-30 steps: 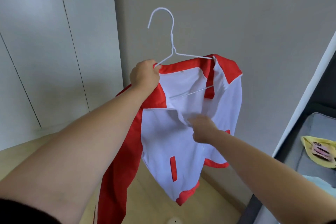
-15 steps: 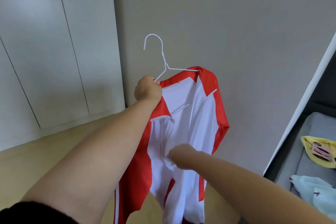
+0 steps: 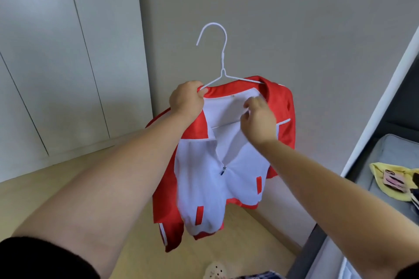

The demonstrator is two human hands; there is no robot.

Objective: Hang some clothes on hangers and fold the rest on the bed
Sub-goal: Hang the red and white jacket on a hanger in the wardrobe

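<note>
Fingers (image 3: 201, 92) of the left hand (image 3: 187, 99) are curled tight round the left shoulder of the thin white wire hanger (image 3: 223, 59), with the red collar edge bunched in there too. Fingers (image 3: 251, 104) of the right hand (image 3: 258, 120) pinch the white lining just under the collar, kinda blurry though. The red-and-white zip-up jacket (image 3: 204, 186) hangs in mid-air between both hands, in front of the plain beige wall (image 3: 294, 18), hook up, zip closed partway. The grey bed (image 3: 390, 149) sits off to the right with a yellow garment (image 3: 385, 172) on it. White wardrobe doors (image 3: 56, 52) are on the left, light wood floor (image 3: 68, 188) below.
</note>
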